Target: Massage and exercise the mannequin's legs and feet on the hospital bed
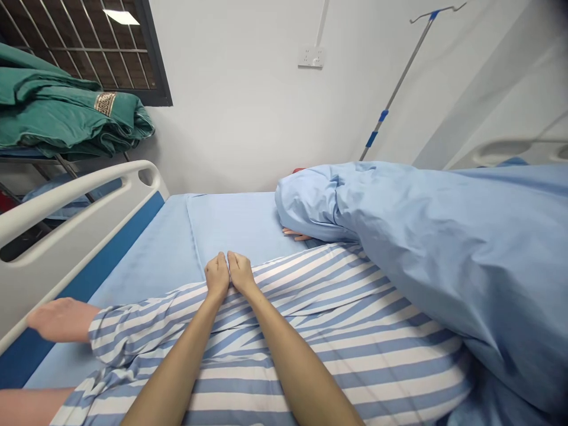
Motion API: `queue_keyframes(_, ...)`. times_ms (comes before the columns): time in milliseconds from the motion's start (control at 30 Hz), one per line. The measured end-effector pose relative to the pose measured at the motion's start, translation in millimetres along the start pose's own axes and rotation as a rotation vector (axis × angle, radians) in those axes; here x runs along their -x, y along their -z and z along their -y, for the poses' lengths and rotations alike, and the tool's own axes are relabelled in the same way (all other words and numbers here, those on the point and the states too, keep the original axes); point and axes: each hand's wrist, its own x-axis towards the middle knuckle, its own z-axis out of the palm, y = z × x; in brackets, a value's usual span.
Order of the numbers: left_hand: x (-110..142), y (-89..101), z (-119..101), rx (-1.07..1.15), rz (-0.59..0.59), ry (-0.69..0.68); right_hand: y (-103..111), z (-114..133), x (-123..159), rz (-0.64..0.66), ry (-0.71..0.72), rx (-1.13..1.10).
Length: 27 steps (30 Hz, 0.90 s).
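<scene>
Placed side by side at the far leg of blue-and-white striped cloth trousers (328,313), worn by a lying person (35,405): left hand (217,275) and right hand (241,272), both curled into fists, with no way to tell whether any cloth is caught inside. Stretched below the wrists and forearms, long axis running left to right, from bare foot (64,319) to puffy pale-blue quilt (435,236). Crossed by both forearms; left hand nearer the foot, right hand nearer the quilt and the fingers (296,234) peeking from its edge. Spread beneath, a light-blue bed sheet (235,219), bounded at left by a white plastic bed-end board with blue panel (97,229). Beyond: folded green cloth with patterned band (66,112), barred window (82,47), white socket plate (311,57), slim metal pole with blue clamps (401,80).
</scene>
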Motion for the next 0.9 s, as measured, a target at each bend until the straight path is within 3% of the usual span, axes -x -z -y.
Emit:
queue_keyframes(167, -5.5, -8.2, -13.3, 0.118, 0.038, 0.054, 0.5, -6.5, 1.3, -0.001, -0.054, -0.167)
queue_keyframes(300, -7.7, -20.3, -28.9, 0.297, 0.003, 0.091, 5.0, -6.1, -2.7, -0.049, -0.127, -0.376)
queue_keyframes(400, -1.2, -25.1, -26.3, 0.192, -0.035, 0.056, 5.4, -9.5, -3.9, -0.089, -0.169, -0.426)
queue_keyframes(600, 8.0, -23.3, -14.5, 0.015, -0.009, -0.03, 10.5, -3.1, -8.1, -0.082, -0.193, -0.264)
queue_keyframes(767, 7.7, -25.3, -17.6, 0.033, 0.068, -0.049, 34.5, 8.7, -14.5, 0.014, 0.039, 0.003)
queue_keyframes(900, 10.4, -27.2, -16.2, -0.031, 0.024, -0.085, 46.4, -3.9, -12.7, 0.017, 0.051, 0.047)
